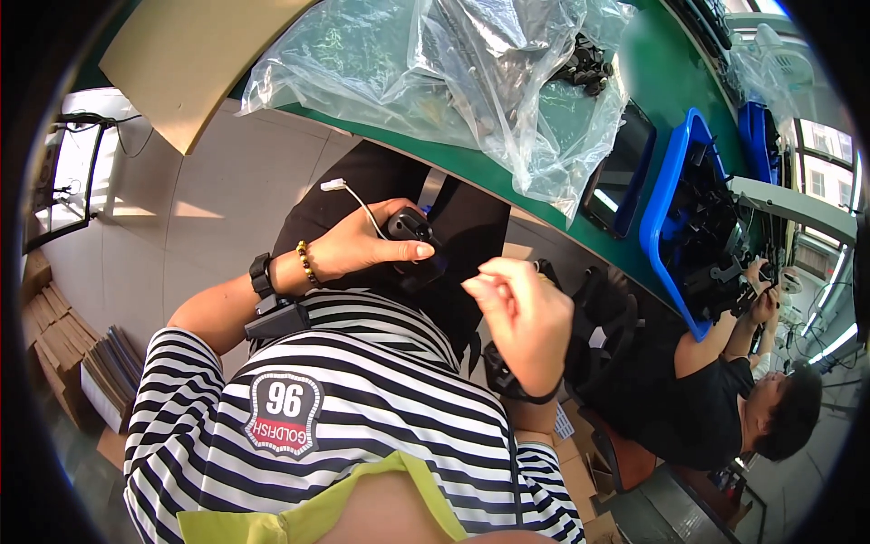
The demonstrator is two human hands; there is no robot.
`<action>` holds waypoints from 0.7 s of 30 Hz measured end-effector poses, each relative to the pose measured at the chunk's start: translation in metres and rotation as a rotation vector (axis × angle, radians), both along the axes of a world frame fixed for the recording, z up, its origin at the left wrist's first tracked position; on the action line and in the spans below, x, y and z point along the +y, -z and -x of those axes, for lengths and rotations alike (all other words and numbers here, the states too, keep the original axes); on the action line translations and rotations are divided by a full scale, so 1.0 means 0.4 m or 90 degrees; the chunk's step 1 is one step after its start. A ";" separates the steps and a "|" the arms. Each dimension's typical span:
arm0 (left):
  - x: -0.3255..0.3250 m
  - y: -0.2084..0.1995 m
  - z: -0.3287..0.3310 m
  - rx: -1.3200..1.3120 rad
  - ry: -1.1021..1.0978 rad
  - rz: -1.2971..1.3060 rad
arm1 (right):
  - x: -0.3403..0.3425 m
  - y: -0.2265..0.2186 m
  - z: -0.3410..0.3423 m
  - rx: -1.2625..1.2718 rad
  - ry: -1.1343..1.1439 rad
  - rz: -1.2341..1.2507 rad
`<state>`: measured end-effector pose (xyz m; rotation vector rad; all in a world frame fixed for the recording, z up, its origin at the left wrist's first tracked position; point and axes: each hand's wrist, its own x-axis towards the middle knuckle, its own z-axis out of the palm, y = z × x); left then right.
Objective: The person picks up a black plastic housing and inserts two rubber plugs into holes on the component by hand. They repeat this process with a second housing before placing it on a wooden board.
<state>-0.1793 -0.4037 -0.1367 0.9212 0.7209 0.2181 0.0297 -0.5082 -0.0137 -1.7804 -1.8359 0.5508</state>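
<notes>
A: Where's the device (pixel 408 227)?

B: Off the bench (pixel 453 158), just outside its near edge, above the dark trousers (pixel 476 218). Left hand (pixel 349 247) grasps it, thumb across the side facing the wearer.

A: Cable?

B: Thin white cable (pixel 370 216) arcs up from the left hand. White plug (pixel 334 185) on its end hangs free.

A: Right hand (pixel 527 317)?

B: Raised beside the device, not touching it. Fingers curled in toward the thumb. Can't tell if anything small is pinched there.

A: On the bench?

B: Clear bag (pixel 362 68) spread wide, partly overhanging the near edge. Black parts (pixel 584 71) show at its right end. Right of that, a dark flat panel (pixel 627 163), by the near edge. Then a blue bin (pixel 649 222) with black pieces (pixel 702 213) in it.

A: Anyone else?

B: Co-worker (pixel 675 399) at right, past the bin, both hands on a small dark part.
</notes>
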 end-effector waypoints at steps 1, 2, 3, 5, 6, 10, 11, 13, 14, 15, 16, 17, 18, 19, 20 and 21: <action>0.001 -0.005 -0.002 -0.012 0.004 0.001 | 0.011 -0.039 -0.014 0.015 0.051 -0.021; 0.000 -0.006 -0.003 -0.022 0.002 0.012 | 0.026 -0.063 -0.033 0.036 0.100 -0.044; -0.002 -0.006 -0.004 -0.032 -0.001 0.023 | 0.058 -0.078 -0.052 0.034 0.126 -0.085; -0.004 -0.001 -0.011 -0.044 0.002 0.034 | 0.151 -0.093 -0.096 0.016 0.153 -0.133; -0.008 0.006 -0.012 -0.055 0.000 0.013 | 0.206 -0.097 -0.114 0.001 0.149 -0.138; -0.008 0.010 -0.010 -0.082 -0.003 -0.015 | 0.387 -0.048 -0.179 -0.124 0.018 -0.171; -0.006 0.005 -0.006 -0.085 -0.004 0.000 | 0.409 -0.031 -0.188 -0.151 -0.033 -0.175; -0.004 -0.001 -0.003 -0.088 -0.006 0.014 | 0.428 -0.004 -0.202 -0.170 -0.043 -0.171; -0.002 -0.003 0.001 -0.082 -0.008 0.024 | 0.435 0.007 -0.202 -0.187 -0.054 -0.168; -0.002 -0.003 0.005 -0.075 -0.009 0.034 | 0.438 0.013 -0.202 -0.203 -0.064 -0.164; -0.001 -0.001 0.008 -0.069 -0.010 0.044 | 0.437 0.016 -0.205 -0.202 -0.065 -0.161; -0.001 0.004 0.008 -0.068 -0.011 0.047 | 0.434 0.018 -0.209 -0.174 -0.062 -0.148; 0.000 0.009 0.006 -0.071 -0.009 0.026 | 0.430 0.019 -0.212 -0.145 -0.059 -0.135; -0.001 0.016 0.006 -0.072 -0.007 0.009 | 0.423 0.022 -0.212 -0.114 -0.054 -0.118; -0.001 0.022 0.006 -0.072 -0.004 -0.008 | 0.418 0.018 -0.211 -0.109 -0.053 -0.110; -0.004 0.022 0.009 -0.064 -0.006 0.003 | 0.413 0.010 -0.204 -0.113 -0.042 -0.084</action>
